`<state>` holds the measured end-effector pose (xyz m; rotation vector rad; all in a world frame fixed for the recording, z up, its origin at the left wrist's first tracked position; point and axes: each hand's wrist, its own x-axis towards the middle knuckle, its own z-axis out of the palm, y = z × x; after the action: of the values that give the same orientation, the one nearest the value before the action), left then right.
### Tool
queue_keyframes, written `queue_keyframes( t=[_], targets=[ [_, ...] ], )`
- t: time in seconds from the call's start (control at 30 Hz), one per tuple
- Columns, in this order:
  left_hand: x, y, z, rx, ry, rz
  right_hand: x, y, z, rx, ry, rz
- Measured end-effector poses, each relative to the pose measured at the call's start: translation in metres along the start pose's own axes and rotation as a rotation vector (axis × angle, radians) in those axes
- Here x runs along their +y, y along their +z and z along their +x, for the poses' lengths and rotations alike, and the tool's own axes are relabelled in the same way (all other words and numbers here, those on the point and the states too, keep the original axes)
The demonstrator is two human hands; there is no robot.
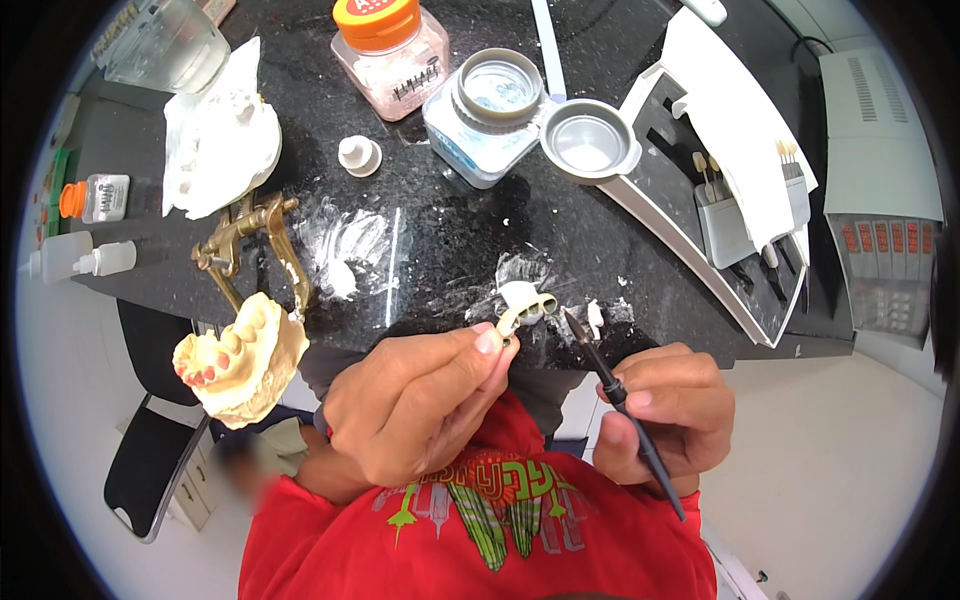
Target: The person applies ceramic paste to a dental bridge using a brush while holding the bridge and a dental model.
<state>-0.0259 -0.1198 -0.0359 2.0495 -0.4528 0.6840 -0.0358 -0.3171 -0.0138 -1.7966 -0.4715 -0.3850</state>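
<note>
My left hand (420, 400) pinches a cream dental bridge (512, 316) between thumb and fingertips, just above the counter's front edge. The bridge is curved, and dark hollows show on its inner side. In my right hand (680, 400) is a thin brush (600, 368) with a black handle, held between thumb and fingers. Its dark pointed tip stops just right of the bridge, apparently without touching it. A white lump (517, 293) lies behind the bridge, and a small white piece (596, 318) sits right of the brush tip.
A yellowish dental cast (245, 360) hangs over the front-left edge on a brass articulator (235, 245). Behind stand an orange-capped jar (395, 70), a grey-lidded jar (480, 135) and a small white bottle (360, 157). At right lies an open white case (690, 235). White powder smears the black counter (440, 225).
</note>
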Motion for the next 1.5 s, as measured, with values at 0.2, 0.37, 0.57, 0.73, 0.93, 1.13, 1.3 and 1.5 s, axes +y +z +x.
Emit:
queue_keyframes(
  t=[0.2,0.37,0.57,0.73,0.93,1.13,1.3,1.5],
  targets=[
    [0.0004,0.0006,-0.0022,0.014,0.024,-0.012,0.0069,0.0083,-0.0035,0.015,-0.062,-0.031],
    [0.0005,0.0002,-0.0023,0.017,0.02,-0.005,0.0072,0.0078,-0.0042,-0.006,-0.087,-0.06],
    [0.0011,0.0015,-0.0026,0.031,0.008,-0.006,0.0088,0.0072,-0.0044,-0.024,-0.107,-0.057],
    [0.0014,0.0014,-0.0034,0.034,-0.002,-0.005,0.0087,0.0078,-0.0029,-0.034,-0.12,-0.067],
    [0.0017,0.0009,-0.003,0.026,-0.003,-0.007,0.0078,0.0083,0.0,-0.042,-0.13,-0.092],
    [0.002,0.0003,-0.002,0.015,-0.004,-0.017,0.0075,0.0075,-0.0023,-0.034,-0.118,-0.082],
    [0.0024,0.0003,-0.0023,0.018,-0.011,-0.017,0.0079,0.0078,-0.0032,-0.014,-0.115,-0.078],
    [0.0029,0.0011,-0.0022,0.024,-0.009,-0.007,0.0089,0.0077,-0.003,-0.027,-0.114,-0.072]
  ],
)
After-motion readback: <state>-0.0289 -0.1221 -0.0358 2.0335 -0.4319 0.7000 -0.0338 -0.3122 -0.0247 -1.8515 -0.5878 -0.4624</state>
